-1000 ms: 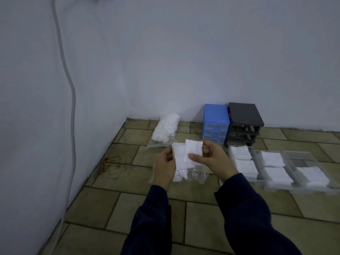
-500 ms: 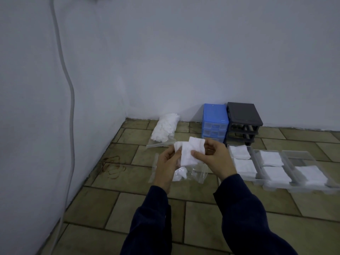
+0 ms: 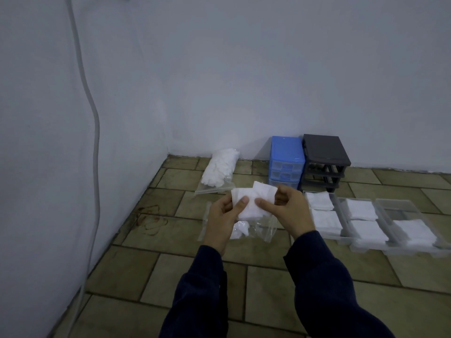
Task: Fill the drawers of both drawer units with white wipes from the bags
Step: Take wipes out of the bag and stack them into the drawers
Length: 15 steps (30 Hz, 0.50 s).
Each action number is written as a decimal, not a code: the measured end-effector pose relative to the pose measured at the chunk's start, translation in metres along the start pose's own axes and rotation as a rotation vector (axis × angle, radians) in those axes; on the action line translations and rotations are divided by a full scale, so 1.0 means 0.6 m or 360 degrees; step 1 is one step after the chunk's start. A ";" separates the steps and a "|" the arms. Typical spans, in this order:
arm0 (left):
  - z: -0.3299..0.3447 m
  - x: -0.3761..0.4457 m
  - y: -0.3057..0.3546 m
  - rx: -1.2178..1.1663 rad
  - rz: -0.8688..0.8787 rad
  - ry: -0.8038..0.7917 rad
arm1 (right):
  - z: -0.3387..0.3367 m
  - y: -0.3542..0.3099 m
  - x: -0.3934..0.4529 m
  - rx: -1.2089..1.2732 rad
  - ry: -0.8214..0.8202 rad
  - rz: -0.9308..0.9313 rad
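My left hand (image 3: 223, 215) and my right hand (image 3: 286, 209) both pinch a small stack of white wipes (image 3: 253, 201) held above the floor. Under my hands lies a nearly empty clear bag (image 3: 264, 230) with a few wipes inside. A full bag of wipes (image 3: 219, 170) lies near the corner. The blue drawer unit (image 3: 286, 162) and the dark grey drawer unit (image 3: 324, 162) stand against the back wall; the grey one's slots look empty. Three clear drawers (image 3: 341, 211) lie on the floor at my right with wipes in them.
A grey cable (image 3: 94, 132) runs down the left wall. The walls meet in a corner at the far left. The floor is olive tile (image 3: 151, 269), with a reddish stain near the left wall.
My hands have drawn closer together and the wipes now overlap into one stack between my thumbs. The view has shifted slightly.
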State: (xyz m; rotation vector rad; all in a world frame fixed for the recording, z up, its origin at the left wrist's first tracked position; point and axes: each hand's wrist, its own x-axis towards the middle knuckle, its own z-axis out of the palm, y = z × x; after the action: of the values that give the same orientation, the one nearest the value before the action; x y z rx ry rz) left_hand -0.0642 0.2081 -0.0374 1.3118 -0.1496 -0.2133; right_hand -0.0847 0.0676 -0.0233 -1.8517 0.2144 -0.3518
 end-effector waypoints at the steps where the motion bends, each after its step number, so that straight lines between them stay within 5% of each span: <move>1: 0.000 0.001 -0.001 0.0005 -0.0007 0.0015 | -0.001 0.003 0.002 0.0003 -0.0003 0.0020; 10: -0.005 0.007 -0.012 0.0007 -0.0033 0.0106 | -0.021 -0.001 0.005 0.0290 -0.0138 -0.0004; 15: 0.000 0.008 -0.016 0.0091 -0.0030 0.0110 | -0.004 -0.003 -0.001 0.0101 -0.0192 -0.0063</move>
State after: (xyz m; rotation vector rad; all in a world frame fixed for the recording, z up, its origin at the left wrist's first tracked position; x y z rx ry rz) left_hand -0.0600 0.2045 -0.0470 1.3759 -0.0850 -0.1806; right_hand -0.0864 0.0665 -0.0208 -1.8094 0.0832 -0.2702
